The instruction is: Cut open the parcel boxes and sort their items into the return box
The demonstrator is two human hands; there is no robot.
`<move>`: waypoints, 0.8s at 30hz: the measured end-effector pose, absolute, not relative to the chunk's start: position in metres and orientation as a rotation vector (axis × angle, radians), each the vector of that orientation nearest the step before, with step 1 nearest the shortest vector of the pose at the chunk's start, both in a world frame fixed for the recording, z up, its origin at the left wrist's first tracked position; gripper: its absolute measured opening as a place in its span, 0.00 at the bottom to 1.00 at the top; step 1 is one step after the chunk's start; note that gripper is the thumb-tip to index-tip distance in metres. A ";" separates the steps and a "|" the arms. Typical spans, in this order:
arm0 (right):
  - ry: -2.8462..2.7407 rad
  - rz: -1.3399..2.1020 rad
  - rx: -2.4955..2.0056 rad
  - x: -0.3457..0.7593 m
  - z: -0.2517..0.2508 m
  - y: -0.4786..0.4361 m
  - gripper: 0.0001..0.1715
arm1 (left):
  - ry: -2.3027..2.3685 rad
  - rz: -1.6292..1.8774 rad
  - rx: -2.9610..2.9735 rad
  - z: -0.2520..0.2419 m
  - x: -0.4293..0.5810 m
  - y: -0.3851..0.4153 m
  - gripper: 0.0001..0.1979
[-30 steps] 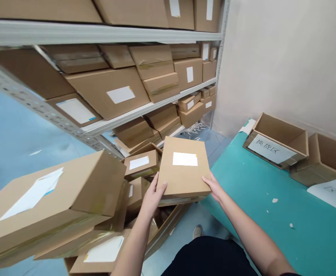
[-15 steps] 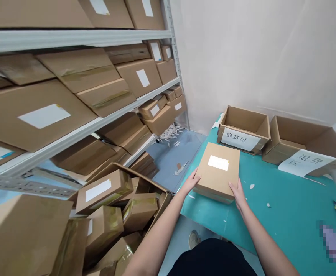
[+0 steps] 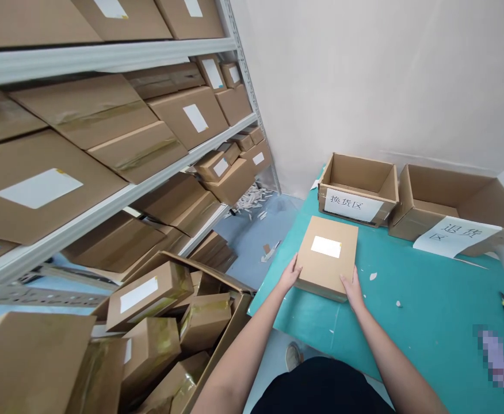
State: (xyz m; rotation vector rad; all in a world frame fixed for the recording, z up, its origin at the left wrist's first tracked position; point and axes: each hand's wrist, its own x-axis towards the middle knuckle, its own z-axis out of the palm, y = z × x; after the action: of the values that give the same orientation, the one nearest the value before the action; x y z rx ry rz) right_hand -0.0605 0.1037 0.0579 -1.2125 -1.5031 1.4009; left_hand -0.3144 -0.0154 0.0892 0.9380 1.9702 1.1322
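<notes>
The box (image 3: 326, 257) lies flat on the table (image 3: 433, 322), near its left edge; left hand (image 3: 290, 275) and right hand (image 3: 352, 287) clasp its near corners, fingers half curled; stiff card, seemingly light; grip opposite sides.

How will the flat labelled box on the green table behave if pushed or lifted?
Probably stiff: the box shows crisp, straight edges with the left hand and right hand at its sides. Unlikely to tip or roll: it is low, wide and flat on the table. Likely slides easily, plain cardboard on a smooth top.
</notes>
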 end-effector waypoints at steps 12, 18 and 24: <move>-1.732 1.118 -1.421 -0.059 0.056 0.099 0.60 | 2.163 0.999 1.015 0.109 -0.296 -0.013 0.33; -1.813 0.995 -1.410 -0.062 0.074 0.103 0.56 | 2.239 0.986 1.051 0.136 -0.291 -0.026 0.27; -1.959 0.850 -1.196 -0.090 0.111 0.090 0.41 | 2.345 1.072 1.021 0.174 -0.304 -0.085 0.27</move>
State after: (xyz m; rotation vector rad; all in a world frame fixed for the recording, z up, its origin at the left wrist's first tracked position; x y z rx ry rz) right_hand -0.0899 0.0899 0.1114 -1.1958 -1.9590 0.8504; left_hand -0.3041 -0.0848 0.1738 1.0212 2.3445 1.0715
